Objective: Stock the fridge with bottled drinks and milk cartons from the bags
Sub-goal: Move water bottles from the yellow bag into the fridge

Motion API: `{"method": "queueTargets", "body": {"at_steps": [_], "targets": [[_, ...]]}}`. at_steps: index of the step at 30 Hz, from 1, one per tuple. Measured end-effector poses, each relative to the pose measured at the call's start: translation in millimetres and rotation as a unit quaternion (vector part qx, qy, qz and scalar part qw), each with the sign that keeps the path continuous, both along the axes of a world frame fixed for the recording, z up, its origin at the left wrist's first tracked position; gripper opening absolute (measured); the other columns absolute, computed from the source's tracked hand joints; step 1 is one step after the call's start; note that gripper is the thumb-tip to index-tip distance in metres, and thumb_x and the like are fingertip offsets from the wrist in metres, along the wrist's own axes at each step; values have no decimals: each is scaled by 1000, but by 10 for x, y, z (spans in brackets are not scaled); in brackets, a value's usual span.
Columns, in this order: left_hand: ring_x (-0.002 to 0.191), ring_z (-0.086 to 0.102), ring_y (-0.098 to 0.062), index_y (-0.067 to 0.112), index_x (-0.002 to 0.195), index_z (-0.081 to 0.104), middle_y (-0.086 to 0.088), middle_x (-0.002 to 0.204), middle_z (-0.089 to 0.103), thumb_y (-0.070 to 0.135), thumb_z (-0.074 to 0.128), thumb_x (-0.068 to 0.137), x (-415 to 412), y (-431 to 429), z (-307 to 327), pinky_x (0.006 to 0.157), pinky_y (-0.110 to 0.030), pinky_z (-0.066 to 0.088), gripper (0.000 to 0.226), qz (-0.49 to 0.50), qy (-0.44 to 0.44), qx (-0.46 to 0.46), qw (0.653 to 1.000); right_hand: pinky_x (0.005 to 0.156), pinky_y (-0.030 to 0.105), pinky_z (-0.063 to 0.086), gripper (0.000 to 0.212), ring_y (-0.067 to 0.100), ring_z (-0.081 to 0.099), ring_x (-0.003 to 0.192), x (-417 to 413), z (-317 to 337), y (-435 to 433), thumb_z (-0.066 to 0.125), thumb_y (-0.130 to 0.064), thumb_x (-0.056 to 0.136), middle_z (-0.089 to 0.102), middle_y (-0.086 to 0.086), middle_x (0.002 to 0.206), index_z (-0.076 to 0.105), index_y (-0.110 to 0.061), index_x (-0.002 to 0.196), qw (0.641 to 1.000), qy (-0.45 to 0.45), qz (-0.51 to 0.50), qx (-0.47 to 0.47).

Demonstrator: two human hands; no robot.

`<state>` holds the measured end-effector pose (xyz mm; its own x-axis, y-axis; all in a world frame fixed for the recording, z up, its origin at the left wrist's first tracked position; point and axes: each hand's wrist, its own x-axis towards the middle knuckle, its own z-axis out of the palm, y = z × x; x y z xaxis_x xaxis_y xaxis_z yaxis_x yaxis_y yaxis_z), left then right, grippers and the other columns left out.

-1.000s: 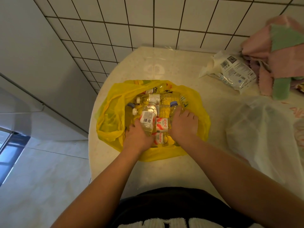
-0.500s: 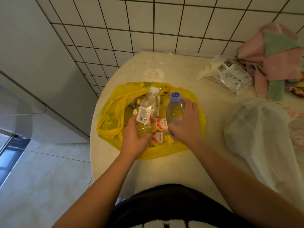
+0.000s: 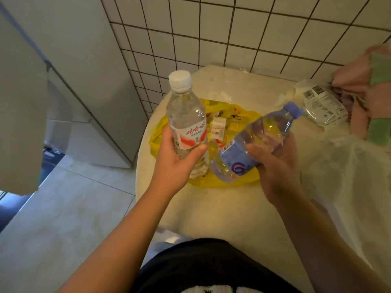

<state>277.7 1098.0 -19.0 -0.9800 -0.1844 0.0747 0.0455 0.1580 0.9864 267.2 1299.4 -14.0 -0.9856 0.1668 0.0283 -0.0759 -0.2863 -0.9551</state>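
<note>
Both bottles are now lifted clear above the yellow bag [image 3: 222,182], where half a second ago they were just leaving it. My left hand [image 3: 175,163] is wrapping the white-capped bottle [image 3: 186,117] upright; my right hand [image 3: 275,166] is gripping the blue-capped bottle [image 3: 256,142] tilted, cap pointing away from the bag. That slanted hold is looking loose, I think, so it may be slipping back onto the cartons [image 3: 218,130] remaining in the bag
</note>
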Motion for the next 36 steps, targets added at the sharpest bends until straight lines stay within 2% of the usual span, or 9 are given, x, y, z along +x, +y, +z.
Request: {"method": "queueTargets", "body": {"at_steps": [3,9,13,16,18,21,27,32,36], "targets": [[103,65,1,24,132,50,18,112,68,23,77,81,192,-196,16,82,-18,54,58,-15,-27,9,999,78,39,55,56,24,68,97,146,-9,-193,62,-3,78,65,11,112,45,2,131,996,-55,19,-67],[98,67,1,29,122,56,18,105,70,38,73,73,670,-722,-58,72,-13,52,52,-46,-95,38,994,83,39,57,48,28,65,113,547,-115,-820,54,-35,94,64,11,128,52,-10,135,977,-159,81,-113],[93,66,5,29,122,56,16,106,69,41,71,76,1101,-1267,-120,70,-11,51,50,-70,-133,41,988,62,34,58,51,25,71,80,953,-211,-1349,50,-53,92,68,13,98,62,-10,115,928,-290,138,-190],[91,68,1,34,118,55,14,105,70,51,68,70,1485,-1734,-196,70,-17,55,52,-76,-163,37,983,61,34,58,78,25,69,67,1300,-361,-1772,77,-66,61,66,13,87,60,-8,110,903,-336,188,-191],[91,68,1,36,118,55,15,105,69,58,65,68,1758,-2062,-258,72,-21,57,55,-73,-189,35,979,64,35,57,83,25,69,68,1525,-449,-2074,83,-65,49,68,14,88,63,-7,106,893,-359,211,-170],[93,70,-8,37,116,56,12,108,69,63,62,67,2221,-2581,-395,78,-29,59,56,-62,-230,38,970,63,33,57,64,24,67,66,1899,-561,-2612,74,-60,61,68,13,82,65,-9,99,863,-400,228,-205],[89,72,-9,31,116,58,4,108,71,59,56,75,3108,-3552,-564,72,-21,56,50,32,-266,77,960,74,38,57,69,28,63,87,2416,-691,-3612,79,-53,67,60,14,100,60,-6,114,776,-488,330,-226],[76,71,-2,35,102,57,10,94,70,50,50,92,3534,-4231,-620,60,-13,52,19,156,-277,125,940,72,37,56,56,29,63,82,2545,-657,-4451,59,-50,84,63,14,95,62,-3,115,765,-490,387,-159],[82,73,-12,32,105,59,3,97,73,55,53,89,3661,-4692,-666,67,-24,55,29,220,-298,174,912,77,38,53,56,26,62,82,2511,-666,-5050,62,-51,82,63,13,93,63,-2,110,739,-513,418,-129]]}}
